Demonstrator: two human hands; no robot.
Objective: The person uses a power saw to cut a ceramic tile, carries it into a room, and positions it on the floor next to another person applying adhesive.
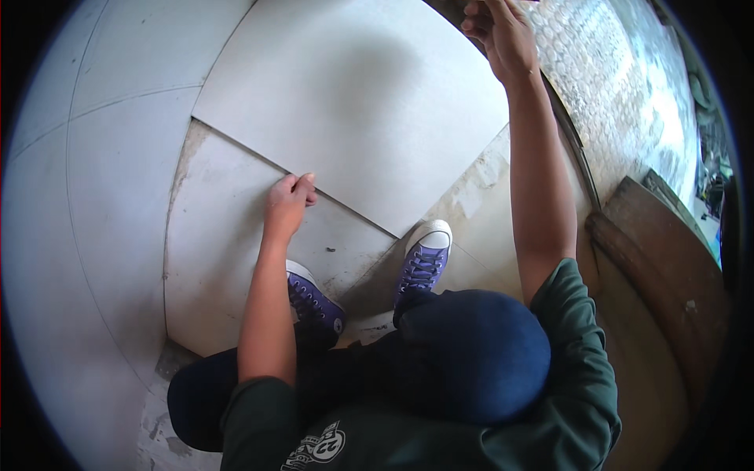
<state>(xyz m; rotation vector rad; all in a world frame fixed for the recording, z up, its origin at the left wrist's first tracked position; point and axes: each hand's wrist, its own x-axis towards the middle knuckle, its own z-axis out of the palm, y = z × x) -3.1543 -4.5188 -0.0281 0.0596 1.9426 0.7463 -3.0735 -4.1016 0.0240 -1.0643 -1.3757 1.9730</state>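
A large pale square tile [338, 94] lies at an angle over the worn, smudged surface near my feet. My left hand [290, 200] has its fingers closed on the tile's lower-left edge. At the top right, past the tile's border, my right hand [503, 43] is raised with curled fingers around something small and dark at the frame's edge, too cut off to make out. Between my arms, my purple sneakers [420, 267] are beside the tile's lower corner.
Jointed white tiles [110, 212] cover the left side. At the right are curved brown boards [660, 275], a bright mottled surface [620, 94] and indistinct clutter at the far rim. My bent knees fill the lower middle.
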